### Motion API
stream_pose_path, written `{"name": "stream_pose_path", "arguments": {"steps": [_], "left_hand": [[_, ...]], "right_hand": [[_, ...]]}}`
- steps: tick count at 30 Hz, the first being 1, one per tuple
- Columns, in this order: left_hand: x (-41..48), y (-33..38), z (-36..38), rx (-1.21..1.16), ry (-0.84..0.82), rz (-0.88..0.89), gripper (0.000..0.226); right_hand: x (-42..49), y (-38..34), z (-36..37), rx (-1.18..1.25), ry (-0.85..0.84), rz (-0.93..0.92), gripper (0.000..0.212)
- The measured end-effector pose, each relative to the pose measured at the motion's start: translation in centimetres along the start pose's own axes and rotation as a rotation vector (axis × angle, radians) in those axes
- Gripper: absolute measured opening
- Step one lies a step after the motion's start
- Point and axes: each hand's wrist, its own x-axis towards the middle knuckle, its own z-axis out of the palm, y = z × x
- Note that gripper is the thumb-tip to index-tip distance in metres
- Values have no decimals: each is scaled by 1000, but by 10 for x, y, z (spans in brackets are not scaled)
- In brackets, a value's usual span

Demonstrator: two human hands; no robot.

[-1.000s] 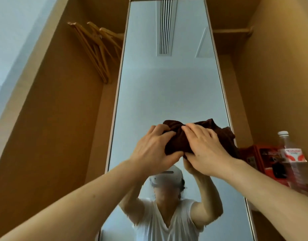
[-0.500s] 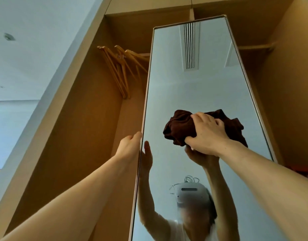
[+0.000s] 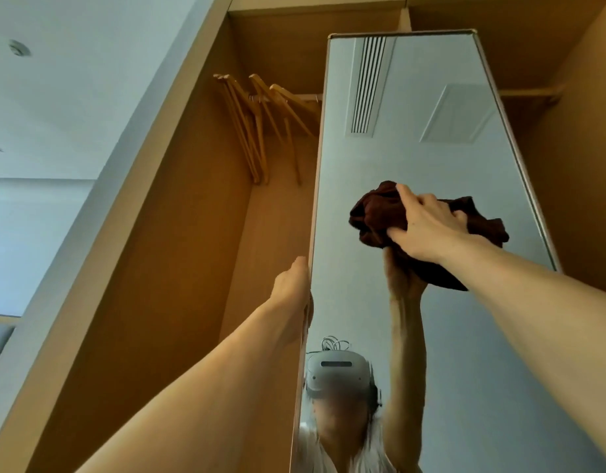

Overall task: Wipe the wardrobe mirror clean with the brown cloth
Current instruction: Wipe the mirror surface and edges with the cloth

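Note:
The tall wardrobe mirror (image 3: pixel 414 138) stands upright in a thin metal frame inside the wooden wardrobe. A bunched dark brown cloth (image 3: pixel 376 213) lies against the glass around mid-height. My right hand (image 3: pixel 428 227) grips the cloth and presses it onto the mirror, fingers curled into the folds. My left hand (image 3: pixel 291 285) holds the mirror's left edge lower down, its fingers wrapped behind the frame and mostly hidden. The glass reflects my raised arms and a headset.
Several wooden hangers (image 3: pixel 260 128) hang from a rail at the upper left, beside the mirror. The wardrobe's left side panel (image 3: pixel 151 268) and right wall (image 3: pixel 581 158) close in on both sides. A white ceiling (image 3: pixel 73 80) shows at the left.
My left hand let go of the cloth and went to the mirror's left edge. My right hand carried the cloth up the glass, and the view tilted upward.

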Motion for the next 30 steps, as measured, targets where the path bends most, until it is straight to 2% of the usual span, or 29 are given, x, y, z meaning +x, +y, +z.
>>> {"name": "stream_pose_path", "arguments": {"steps": [3, 6, 8, 12, 14, 17, 19, 21, 27, 30], "left_hand": [[-2, -6, -5, -215, -91, -40, 50], [-5, -10, -10, -380, -130, -34, 56], [-10, -12, -16, -461, -203, -106, 60], [-15, -9, -19, -401, -245, -85, 65], [-16, -11, -19, -355, -213, -94, 68], [-18, -15, -20, -345, -249, -150, 72], [-17, -18, -22, -330, -241, -163, 72], [-14, -21, -23, -332, -237, -169, 73], [-13, -26, -22, -458, -231, -88, 68], [-12, -28, -19, -441, -207, -69, 67]], "right_hand": [[-16, -33, 5, -86, -42, -184, 70], [-67, -59, 36, -37, -56, -462, 70], [-93, -58, 47, 20, -43, -545, 69], [-66, -47, 32, 63, -150, -551, 66], [-39, -56, 24, 45, -152, -460, 66], [-8, -75, 21, 39, -113, -287, 67], [-4, -82, 25, 12, -74, -245, 68], [-11, -80, 31, -4, -27, -278, 67], [-72, -51, 53, 13, -30, -589, 70], [-72, -47, 54, 26, -86, -603, 64]]}}
